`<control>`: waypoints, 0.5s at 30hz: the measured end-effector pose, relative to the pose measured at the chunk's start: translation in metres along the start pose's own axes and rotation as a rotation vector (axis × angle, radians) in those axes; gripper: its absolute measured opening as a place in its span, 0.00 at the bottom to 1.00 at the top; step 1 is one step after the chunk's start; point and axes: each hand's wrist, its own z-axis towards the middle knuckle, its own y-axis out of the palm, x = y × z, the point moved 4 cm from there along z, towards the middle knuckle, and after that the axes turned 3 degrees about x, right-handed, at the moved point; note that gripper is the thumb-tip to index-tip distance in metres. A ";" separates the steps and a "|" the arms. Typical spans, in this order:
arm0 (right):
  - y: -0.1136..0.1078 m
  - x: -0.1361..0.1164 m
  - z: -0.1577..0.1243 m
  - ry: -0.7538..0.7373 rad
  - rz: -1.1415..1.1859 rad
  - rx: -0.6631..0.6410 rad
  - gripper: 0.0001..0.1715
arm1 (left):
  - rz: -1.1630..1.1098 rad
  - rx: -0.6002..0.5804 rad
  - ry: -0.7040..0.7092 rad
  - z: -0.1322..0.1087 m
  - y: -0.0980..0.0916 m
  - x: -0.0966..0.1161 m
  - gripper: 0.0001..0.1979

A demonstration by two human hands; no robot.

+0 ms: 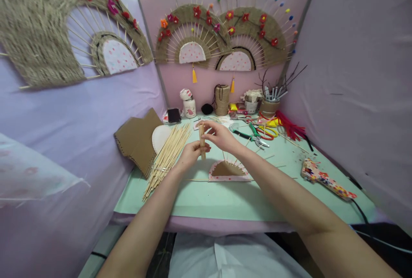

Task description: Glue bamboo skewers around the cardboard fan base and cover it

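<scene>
My left hand [190, 154] is closed around the lower end of a small bundle of short wooden sticks [201, 137], held upright above the table. My right hand [219, 134] pinches the top of the same bundle with its fingertips. Just below the hands lies a half-round fan base [229, 171] of brown card with a dotted pink rim and a few sticks fanning out of it. A large pile of long bamboo skewers [167, 155] lies to the left of my left hand.
Brown cardboard pieces [138, 140] lean at the left. A patterned glue gun [325, 179] lies at the right. Pliers and scissors [260, 134], a twine spool [222, 99], a cup of tools [269, 104] and red pipe cleaners [289, 125] crowd the back. Finished fans [222, 33] hang on the walls.
</scene>
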 end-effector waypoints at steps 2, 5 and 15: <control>-0.008 -0.009 0.001 -0.056 -0.031 0.061 0.25 | -0.021 0.002 -0.006 0.000 0.001 0.001 0.16; -0.013 -0.018 0.003 -0.123 -0.096 0.083 0.21 | -0.048 0.004 -0.022 0.001 0.001 0.000 0.17; -0.009 -0.019 0.003 -0.136 -0.149 0.091 0.23 | -0.068 0.009 -0.025 0.003 -0.004 0.006 0.15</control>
